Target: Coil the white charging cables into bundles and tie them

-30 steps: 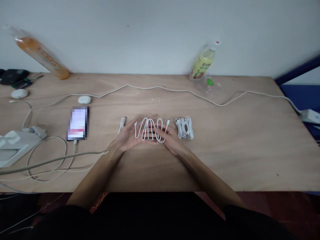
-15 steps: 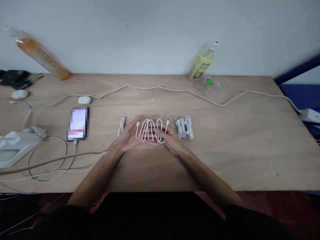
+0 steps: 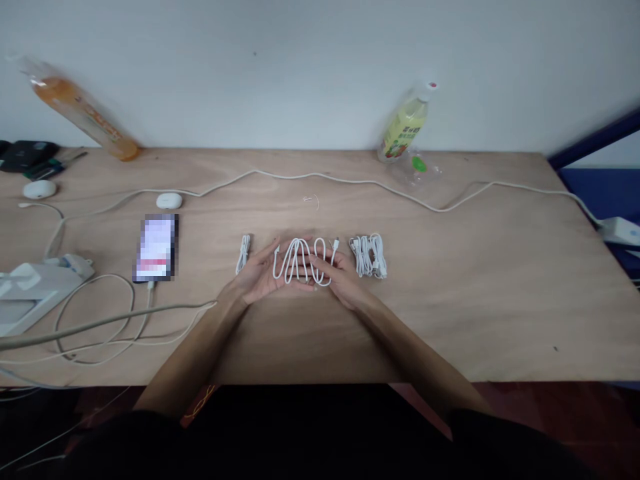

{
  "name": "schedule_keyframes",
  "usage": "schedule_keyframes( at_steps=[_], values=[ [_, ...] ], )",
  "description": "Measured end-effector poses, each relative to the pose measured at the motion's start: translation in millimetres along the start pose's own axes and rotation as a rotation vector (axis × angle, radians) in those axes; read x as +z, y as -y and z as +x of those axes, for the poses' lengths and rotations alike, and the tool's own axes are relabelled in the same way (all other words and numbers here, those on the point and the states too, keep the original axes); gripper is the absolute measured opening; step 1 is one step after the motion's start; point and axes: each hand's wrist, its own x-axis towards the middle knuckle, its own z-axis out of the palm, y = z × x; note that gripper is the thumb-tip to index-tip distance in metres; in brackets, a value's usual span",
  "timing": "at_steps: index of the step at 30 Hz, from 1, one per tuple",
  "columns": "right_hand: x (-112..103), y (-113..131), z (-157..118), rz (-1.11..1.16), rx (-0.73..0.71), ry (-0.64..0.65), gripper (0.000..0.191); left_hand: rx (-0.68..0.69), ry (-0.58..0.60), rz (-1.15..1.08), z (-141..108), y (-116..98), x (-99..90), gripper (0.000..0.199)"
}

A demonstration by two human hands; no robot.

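A loosely looped white USB cable (image 3: 296,257) lies across both palms above the table's middle. My left hand (image 3: 257,277) holds it from beneath, palm up, fingers stretched under the loops. With its thumb pressed on the loops, my right hand (image 3: 341,279) grips the other side. One plug sticks up near the right fingers, the other near the left thumb. Just left of my left hand rests a bundled white cable (image 3: 243,253). Several bundled white cables (image 3: 369,256) lie together beside my right hand.
Small white ties (image 3: 311,200) lie beyond my hands. A long white cord (image 3: 345,179) crosses the wooden table (image 3: 475,287). To the left are a phone (image 3: 156,247), an earbud case (image 3: 169,200) and a power strip (image 3: 40,287). Bottles (image 3: 404,130) stand by the wall.
The cable's left plug has turned and shifted slightly right near my left thumb. Both hands stay almost in place.
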Motion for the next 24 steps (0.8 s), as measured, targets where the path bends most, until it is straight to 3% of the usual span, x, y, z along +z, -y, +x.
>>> schedule_keyframes(
  at_steps=[12, 24],
  values=[
    [-1, 0, 0, -0.001, -0.036, -0.010, 0.043, 0.075, -0.080, 0.160, 2, 8, 5.0, 0.042],
    [-1, -3, 2, -0.011, -0.084, -0.078, 0.037, 0.091, -0.143, 0.129, 0, 10, 8.4, 0.039]
  ],
)
